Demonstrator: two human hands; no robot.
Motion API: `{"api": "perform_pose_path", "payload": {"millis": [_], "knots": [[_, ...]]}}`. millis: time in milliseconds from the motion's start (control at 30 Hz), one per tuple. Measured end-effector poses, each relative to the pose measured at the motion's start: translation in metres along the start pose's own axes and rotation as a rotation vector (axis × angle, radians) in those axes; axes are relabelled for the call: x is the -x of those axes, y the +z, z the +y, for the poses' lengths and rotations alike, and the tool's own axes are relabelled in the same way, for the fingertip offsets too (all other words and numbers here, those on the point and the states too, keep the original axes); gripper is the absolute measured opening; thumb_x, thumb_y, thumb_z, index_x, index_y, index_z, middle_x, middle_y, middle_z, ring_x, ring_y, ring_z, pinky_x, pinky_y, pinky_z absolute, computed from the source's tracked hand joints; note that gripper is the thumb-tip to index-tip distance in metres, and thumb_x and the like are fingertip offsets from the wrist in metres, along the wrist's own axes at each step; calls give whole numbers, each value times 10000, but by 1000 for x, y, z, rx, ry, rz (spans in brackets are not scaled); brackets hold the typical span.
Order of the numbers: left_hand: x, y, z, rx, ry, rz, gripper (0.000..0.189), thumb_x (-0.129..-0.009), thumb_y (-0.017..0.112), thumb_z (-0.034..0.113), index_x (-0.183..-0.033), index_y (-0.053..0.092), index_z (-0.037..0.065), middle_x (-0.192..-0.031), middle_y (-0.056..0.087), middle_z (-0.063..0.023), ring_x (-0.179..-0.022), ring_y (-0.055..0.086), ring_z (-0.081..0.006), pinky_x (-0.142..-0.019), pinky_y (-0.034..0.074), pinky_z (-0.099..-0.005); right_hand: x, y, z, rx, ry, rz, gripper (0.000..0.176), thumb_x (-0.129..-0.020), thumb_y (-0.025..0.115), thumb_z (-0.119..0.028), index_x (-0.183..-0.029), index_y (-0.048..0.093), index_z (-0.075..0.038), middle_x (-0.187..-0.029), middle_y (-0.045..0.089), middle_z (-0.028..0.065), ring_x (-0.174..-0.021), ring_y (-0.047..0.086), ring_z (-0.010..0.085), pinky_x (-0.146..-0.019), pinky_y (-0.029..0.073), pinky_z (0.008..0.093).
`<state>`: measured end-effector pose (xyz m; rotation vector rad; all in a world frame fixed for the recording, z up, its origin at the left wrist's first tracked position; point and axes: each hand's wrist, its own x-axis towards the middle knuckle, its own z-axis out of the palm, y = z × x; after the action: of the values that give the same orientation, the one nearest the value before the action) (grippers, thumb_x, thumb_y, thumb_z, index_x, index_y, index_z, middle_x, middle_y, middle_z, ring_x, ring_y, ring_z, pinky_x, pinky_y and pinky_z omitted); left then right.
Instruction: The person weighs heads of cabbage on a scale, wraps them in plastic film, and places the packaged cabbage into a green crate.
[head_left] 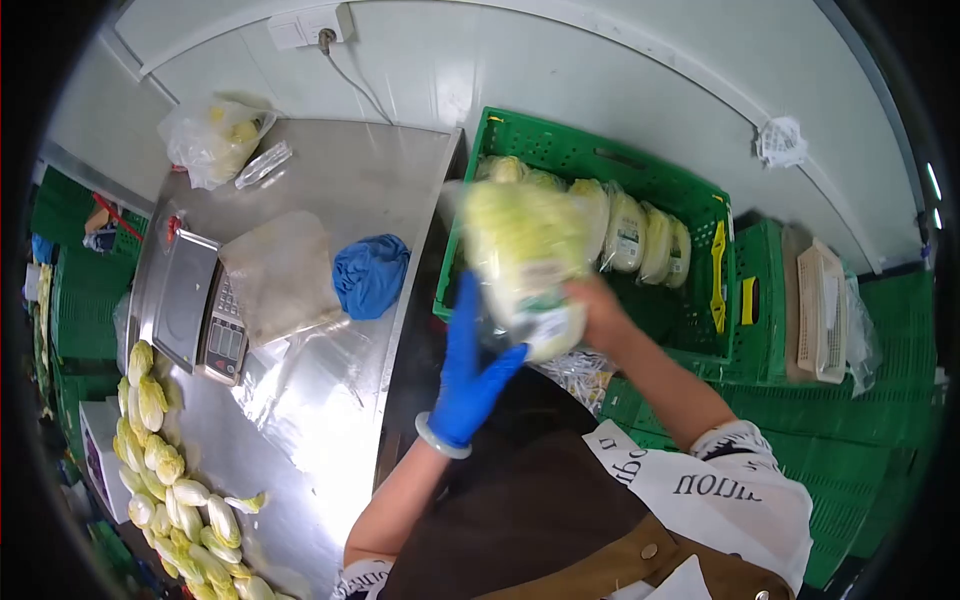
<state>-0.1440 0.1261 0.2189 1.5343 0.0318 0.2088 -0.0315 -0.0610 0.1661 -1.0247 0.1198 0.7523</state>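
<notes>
A napa cabbage in a clear labelled bag [525,250], smeared by motion, is held up in front of me, over the near left side of a green crate [660,335]. My left hand [470,365], in a blue glove, grips its lower left side with the thumb along the bottom. My bare right hand [597,312] holds the lower right side; its fingers are partly hidden behind the bag. Inside the crate, several more bagged cabbages [627,232] stand in a row along the far wall.
To the left, a steel table [330,165] carries a scale [200,310], a blue cloth bundle [370,275], a plastic bag [215,140] and a pile of endives [170,500]. More green crates [760,300] stand at the right, one bearing a beige basket [822,310].
</notes>
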Motion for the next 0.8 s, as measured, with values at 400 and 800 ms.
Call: {"api": "perform_pose_path", "payload": {"millis": [400, 800], "knots": [[107, -107, -125, 335, -594, 544, 243, -929, 534, 178, -1065, 631, 2, -968, 652, -65, -865, 605, -134, -805, 481, -261, -75, -199, 12, 1238, 319, -12, 642, -813, 579, -523, -1201, 556, -12, -1108, 623, 140, -1067, 564, 295, -889, 418, 402], [311, -243, -180, 327, -452, 1012, 396, -904, 561, 124, -1273, 486, 0, -1075, 616, -131, -916, 614, -192, -823, 496, -299, -119, 248, 168, 1889, -897, -704, 758, -691, 759, -204, -1332, 395, -27, -1255, 490, 200, -1170, 458, 350, -968, 389, 421]]}}
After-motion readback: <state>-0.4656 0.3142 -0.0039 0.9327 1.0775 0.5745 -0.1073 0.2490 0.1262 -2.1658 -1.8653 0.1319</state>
